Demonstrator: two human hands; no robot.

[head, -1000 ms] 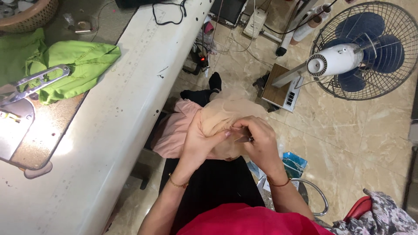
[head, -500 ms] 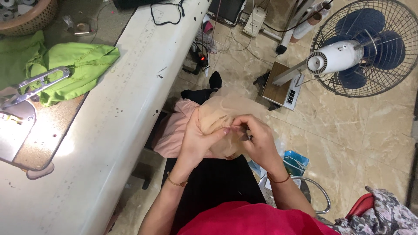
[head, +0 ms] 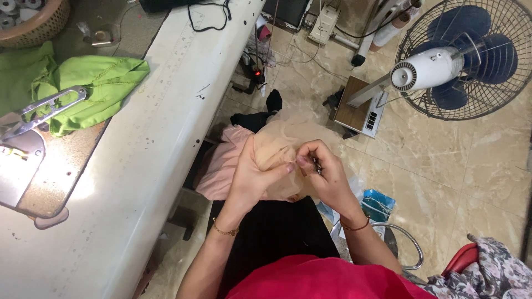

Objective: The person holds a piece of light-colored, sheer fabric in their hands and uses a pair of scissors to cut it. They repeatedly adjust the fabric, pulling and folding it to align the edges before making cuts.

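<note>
A sheer beige mesh fabric lies bunched over my lap, on top of a pink cloth. My left hand grips the beige fabric from the left, thumb pressed against it. Close beside it, my right hand pinches the same fabric and also holds a small dark metal tool between its fingers. The fingertips of both hands meet at one spot on the fabric. Black trousers show under the cloth.
A long white sewing table runs along my left, with green fabric, a metal presser part and a basket. A standing fan and a small box are on the tiled floor at right.
My hands stay together on the beige fabric; the right hand's fingers have shifted slightly toward the left hand. Nothing else has moved.
</note>
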